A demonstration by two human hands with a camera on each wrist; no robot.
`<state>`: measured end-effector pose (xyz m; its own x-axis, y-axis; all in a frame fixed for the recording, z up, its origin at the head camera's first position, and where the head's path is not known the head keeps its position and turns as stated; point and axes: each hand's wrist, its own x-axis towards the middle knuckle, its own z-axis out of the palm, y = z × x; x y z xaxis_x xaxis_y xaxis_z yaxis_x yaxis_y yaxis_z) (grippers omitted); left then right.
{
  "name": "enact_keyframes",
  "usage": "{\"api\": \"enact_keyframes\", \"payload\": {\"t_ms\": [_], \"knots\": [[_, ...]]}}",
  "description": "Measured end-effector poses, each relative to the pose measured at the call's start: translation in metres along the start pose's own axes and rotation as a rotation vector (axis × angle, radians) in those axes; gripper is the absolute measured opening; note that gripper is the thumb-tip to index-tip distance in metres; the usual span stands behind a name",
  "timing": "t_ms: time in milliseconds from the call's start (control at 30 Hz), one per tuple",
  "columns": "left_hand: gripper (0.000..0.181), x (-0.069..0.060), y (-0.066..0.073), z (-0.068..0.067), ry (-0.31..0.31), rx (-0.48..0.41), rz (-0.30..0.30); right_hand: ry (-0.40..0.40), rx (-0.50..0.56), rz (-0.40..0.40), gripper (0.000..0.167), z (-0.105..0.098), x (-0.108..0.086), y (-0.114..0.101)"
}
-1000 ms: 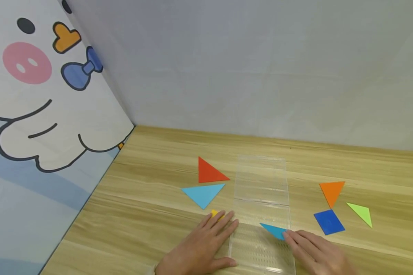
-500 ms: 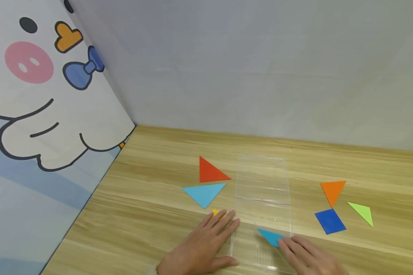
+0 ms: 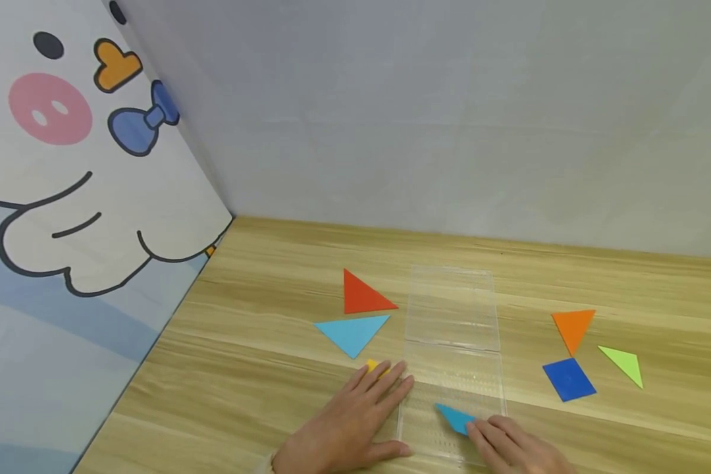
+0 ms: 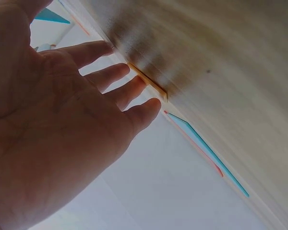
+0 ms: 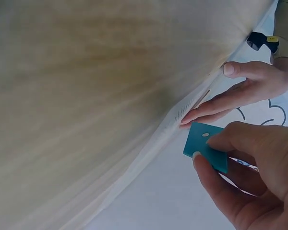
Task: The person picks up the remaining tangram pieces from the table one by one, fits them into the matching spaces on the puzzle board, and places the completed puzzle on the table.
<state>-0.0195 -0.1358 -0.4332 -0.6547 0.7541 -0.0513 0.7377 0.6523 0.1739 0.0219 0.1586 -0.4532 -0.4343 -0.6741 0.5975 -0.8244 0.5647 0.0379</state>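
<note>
My right hand (image 3: 512, 444) pinches a blue-teal piece (image 3: 455, 419) over the near half of a clear plastic case (image 3: 450, 378). In the right wrist view the thumb and fingers grip this teal piece (image 5: 201, 143) by one end, and it is tilted. My left hand (image 3: 349, 421) lies with fingers spread at the case's left edge, fingertips on or beside a yellow piece (image 3: 372, 364) that it partly covers. The left wrist view shows the fingers of the left hand (image 4: 77, 100) extended near that yellow-orange piece (image 4: 149, 82).
Left of the case lie a red triangle (image 3: 364, 296) and a light blue triangle (image 3: 353, 334). To the right are an orange triangle (image 3: 573, 329), a dark blue square (image 3: 569, 380) and a green triangle (image 3: 627, 364). A pale wall (image 3: 450, 131) stands behind the wooden table (image 3: 213, 368).
My right hand has moved left and slightly nearer the front edge with the blue-teal piece, which has turned a little. The left hand has stayed in place.
</note>
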Motion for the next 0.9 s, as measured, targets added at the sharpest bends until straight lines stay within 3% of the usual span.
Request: {"api": "enact_keyframes", "payload": {"t_ms": [167, 433, 667, 900], "knots": [[0.079, 0.000, 0.000, 0.000, 0.010, -0.007, 0.005, -0.021, -0.005, -0.007, 0.065, 0.003, 0.001, -0.002], [0.079, 0.001, 0.000, 0.000, 0.015, -0.005, 0.004, 0.044, -0.022, -0.062, 0.066, 0.012, 0.003, -0.001], [0.080, 0.003, 0.000, 0.000, 0.013, 0.023, 0.014, 0.015, -0.019, -0.092, 0.066, 0.016, 0.000, 0.001], [0.079, 0.008, 0.003, 0.000, -0.006, 0.068, 0.076, -0.018, -0.039, -0.096, 0.067, 0.018, -0.003, -0.001]]}}
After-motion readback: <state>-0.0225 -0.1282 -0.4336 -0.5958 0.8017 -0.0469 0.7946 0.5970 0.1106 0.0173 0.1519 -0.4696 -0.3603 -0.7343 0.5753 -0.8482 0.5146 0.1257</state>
